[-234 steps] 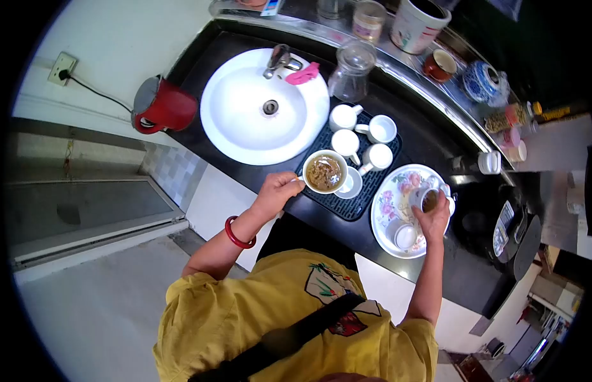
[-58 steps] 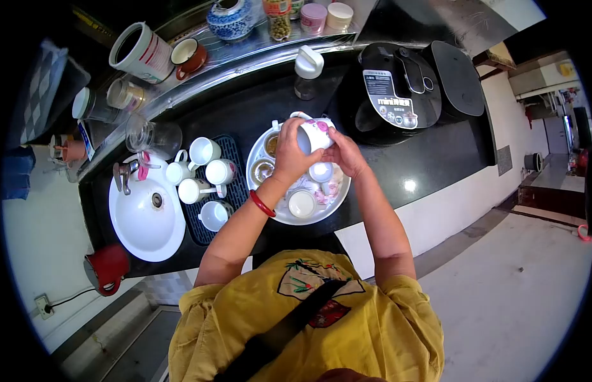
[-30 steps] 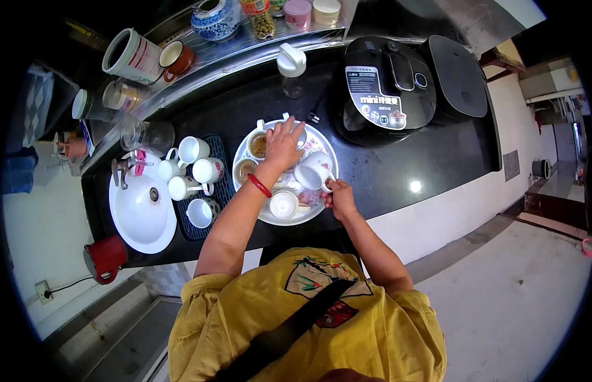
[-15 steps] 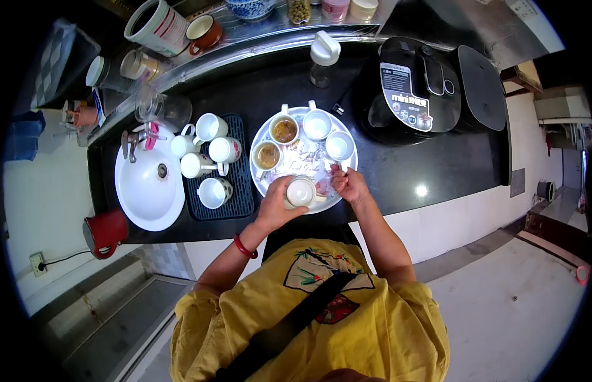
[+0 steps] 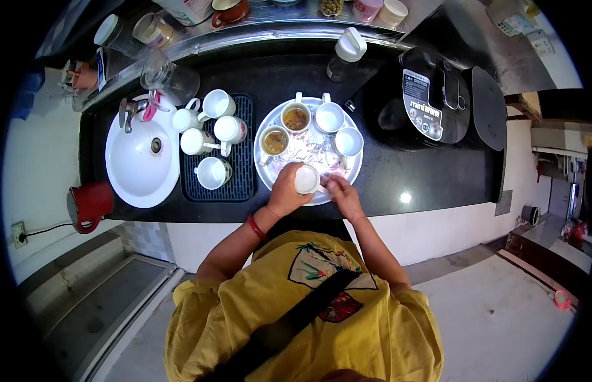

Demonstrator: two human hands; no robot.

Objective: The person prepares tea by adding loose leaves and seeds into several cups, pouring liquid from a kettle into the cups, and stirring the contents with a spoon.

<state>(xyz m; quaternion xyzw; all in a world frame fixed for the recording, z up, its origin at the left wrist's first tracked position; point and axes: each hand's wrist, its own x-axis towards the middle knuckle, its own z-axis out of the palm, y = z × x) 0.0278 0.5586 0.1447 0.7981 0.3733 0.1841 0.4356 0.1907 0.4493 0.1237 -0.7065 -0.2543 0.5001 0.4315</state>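
Note:
My left hand (image 5: 287, 192) is closed round a small white cup (image 5: 307, 179) at the near edge of the round floral tray (image 5: 302, 153). Fingers of my right hand (image 5: 344, 196) are pinched together just right of that cup, by its handle; what they grip is too small to make out. Farther back on the tray stand a cup of brown liquid (image 5: 296, 117), a second such cup (image 5: 274, 140), an empty-looking white cup (image 5: 329, 117) and another pale cup (image 5: 348, 141).
Several white mugs (image 5: 230, 130) stand on a dark drying rack (image 5: 248, 184). Left of it are the sink (image 5: 133, 172) and a red kettle (image 5: 92, 204). A white-lidded bottle (image 5: 345, 54) is behind the tray, a black cooker (image 5: 436, 102) to the right.
Earlier, both hands handled a floral cup above the tray; it was set down at the right side. My left hand then moved from the back cups to the near cup, and my right hand shifted nearer it.

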